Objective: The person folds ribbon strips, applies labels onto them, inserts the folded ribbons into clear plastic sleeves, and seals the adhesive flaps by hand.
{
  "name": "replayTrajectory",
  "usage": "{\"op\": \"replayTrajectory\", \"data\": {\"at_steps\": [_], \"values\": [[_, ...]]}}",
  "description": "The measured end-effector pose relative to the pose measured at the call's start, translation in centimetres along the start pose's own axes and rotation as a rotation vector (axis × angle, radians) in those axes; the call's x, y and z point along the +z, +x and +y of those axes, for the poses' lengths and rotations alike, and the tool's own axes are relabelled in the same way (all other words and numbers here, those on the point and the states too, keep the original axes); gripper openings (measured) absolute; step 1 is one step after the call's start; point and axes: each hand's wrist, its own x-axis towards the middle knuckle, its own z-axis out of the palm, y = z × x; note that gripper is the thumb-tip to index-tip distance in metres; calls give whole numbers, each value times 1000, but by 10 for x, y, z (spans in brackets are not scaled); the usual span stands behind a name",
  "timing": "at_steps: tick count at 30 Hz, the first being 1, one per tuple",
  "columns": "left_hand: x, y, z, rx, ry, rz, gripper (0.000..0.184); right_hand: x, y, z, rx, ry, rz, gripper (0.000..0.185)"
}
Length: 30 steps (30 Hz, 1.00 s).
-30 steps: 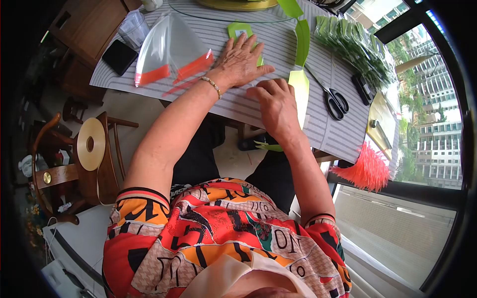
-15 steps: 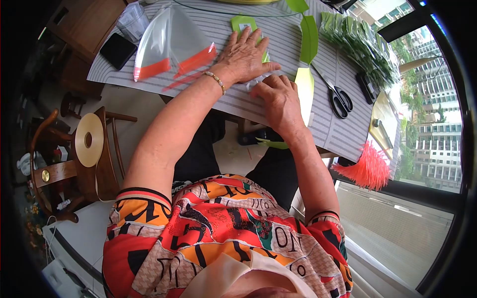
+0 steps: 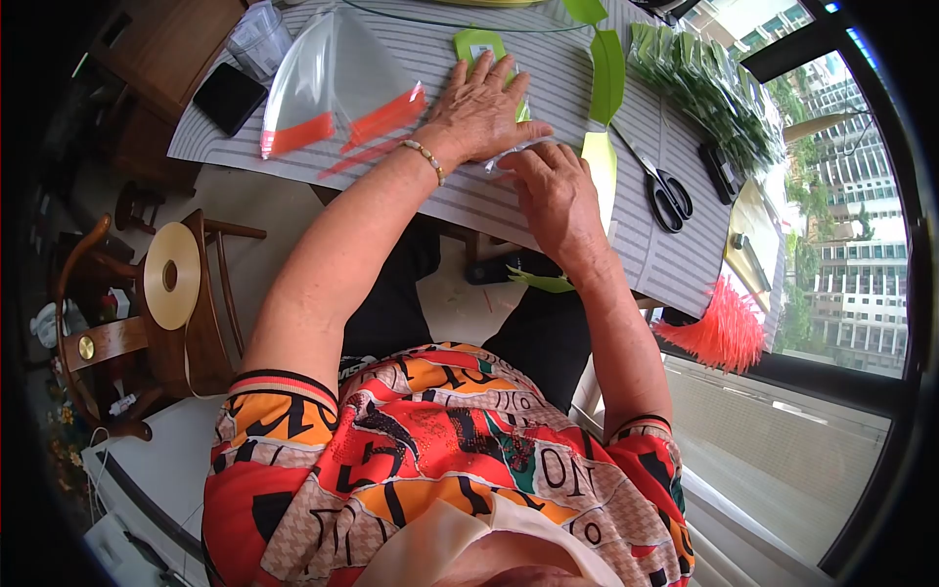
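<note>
The green packet lies on the worktop beneath the flat, spread left hand, the packet's long axis slanting toward the right hand, whose fingers curl at clear film, grip uncertain.

The shirt shows printed letters, including O and N. The label on the green packet is illegible.

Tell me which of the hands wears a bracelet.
The left hand: a beaded bracelet circles its wrist, while the right hand has a bare wrist.
</note>
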Motion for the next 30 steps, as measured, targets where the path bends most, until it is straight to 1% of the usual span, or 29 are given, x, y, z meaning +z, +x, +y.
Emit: {"op": "replayTrajectory", "data": {"at_steps": [3,9,12,14,16,18,21,24,25,27,28,29,30], "values": [[2,0,-1,5,1,12,91,9,4,6,-70,-77,-14,10],[3,1,-3,14,8,24,89,16,6,14,-162,-36,-6,11],[7,1,-5,20,19,51,87,17,7,14,-151,-6,27,11],[8,0,-6,22,50,72,84,12,9,14,-174,149,52,12],[7,1,-5,58,78,90,82,2,3,17,-150,275,77,14],[12,5,-9,95,43,121,80,-13,-14,13,-55,395,98,15],[5,5,-1,73,99,53,77,-46,-55,2,167,621,98,10],[5,5,-1,65,94,23,78,-80,-107,6,419,704,107,5],[6,5,-2,53,92,11,78,-82,-128,15,529,814,179,3],[9,5,-5,68,71,30,79,-113,-158,31,747,817,288,1],[11,5,-6,71,62,39,80,-129,-174,45,787,747,333,1],[11,6,-6,71,67,30,79,-139,-191,61,926,750,466,2],[11,6,-7,67,73,21,78,-151,-202,79,848,749,564,9]]}}
